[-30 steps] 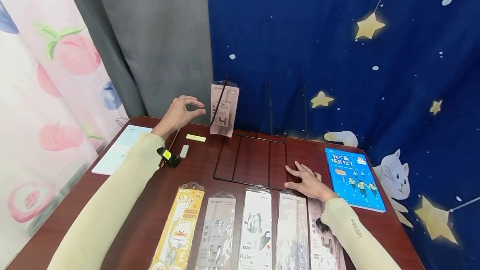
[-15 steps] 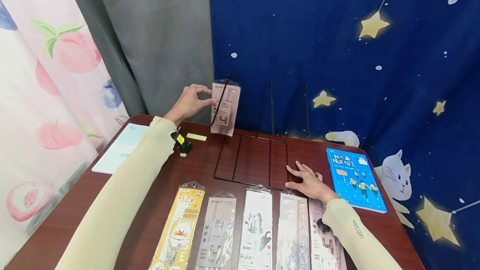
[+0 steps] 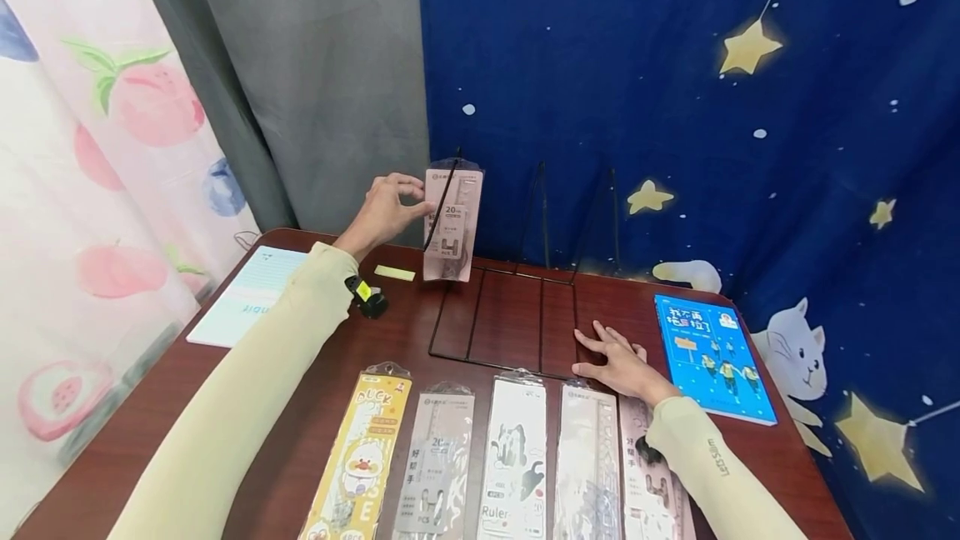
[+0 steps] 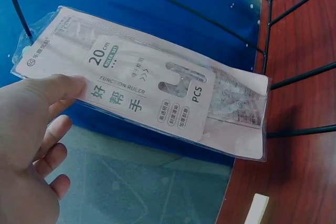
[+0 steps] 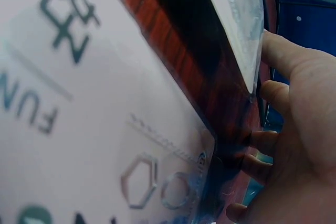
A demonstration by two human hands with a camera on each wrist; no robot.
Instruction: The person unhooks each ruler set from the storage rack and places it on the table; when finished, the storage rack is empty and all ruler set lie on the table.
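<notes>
A pink packaged ruler set hangs from the left upright arm of a black wire rack. My left hand pinches the package's left edge. In the left wrist view, the thumb lies on the front of the ruler set and the index finger is mostly hidden behind it. My right hand rests with spread fingers at the rack's front right corner. The right wrist view shows that hand with its fingers reaching past a clear-wrapped package.
Several packaged ruler sets lie along the front, among them a yellow duck one and a white one. A blue book lies at right, a notebook at left. A yellow strip sits near the left wrist.
My left hand has moved right and taken hold of the hanging ruler set's left edge. The package's lower end has shifted slightly. My right hand stays in place.
</notes>
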